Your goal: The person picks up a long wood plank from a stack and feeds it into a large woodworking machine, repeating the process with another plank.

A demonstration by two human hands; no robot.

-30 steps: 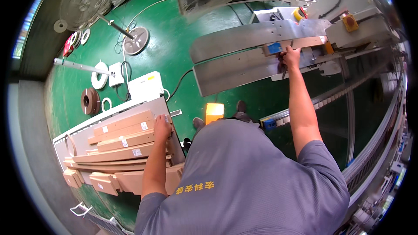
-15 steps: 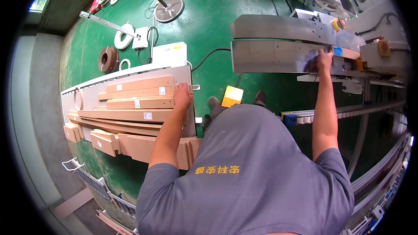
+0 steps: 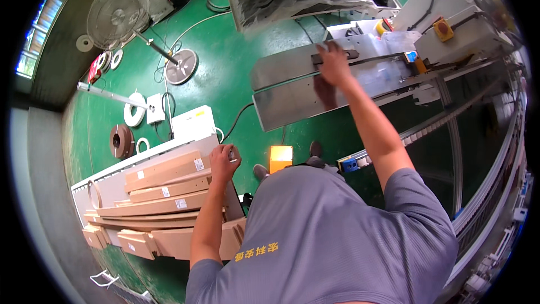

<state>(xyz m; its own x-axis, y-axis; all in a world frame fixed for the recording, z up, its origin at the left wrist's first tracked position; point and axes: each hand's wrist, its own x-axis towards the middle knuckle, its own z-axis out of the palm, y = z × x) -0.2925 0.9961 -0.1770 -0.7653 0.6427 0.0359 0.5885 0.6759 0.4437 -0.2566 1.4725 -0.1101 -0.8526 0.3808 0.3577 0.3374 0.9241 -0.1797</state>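
My right hand (image 3: 334, 65) is over the shiny metal bed (image 3: 298, 100) of a machine, fingers curled on a dark brown elongated piece with a rounded end (image 3: 352, 54). The piece lies across the slot between the bed's two long plates; its exact kind is unclear. My left hand (image 3: 223, 163) is closed at the right end of the stacked brown boards (image 3: 169, 168). A small greyish-brown thing shows at its fingers, too small to name. The boards, several with white labels, lie on a grey-white table (image 3: 126, 163).
A yellow box (image 3: 280, 156) sits on the green floor by my feet. Beyond stand a fan (image 3: 118, 18), a white box (image 3: 194, 124) and rolls of brown (image 3: 121, 141) and white (image 3: 134, 109) banding. A roller rail (image 3: 416, 139) runs at right.
My right hand has moved left along the metal bed, away from the machine's blue part, and now covers the dark piece. My left hand stays by the board ends. The view has shifted.
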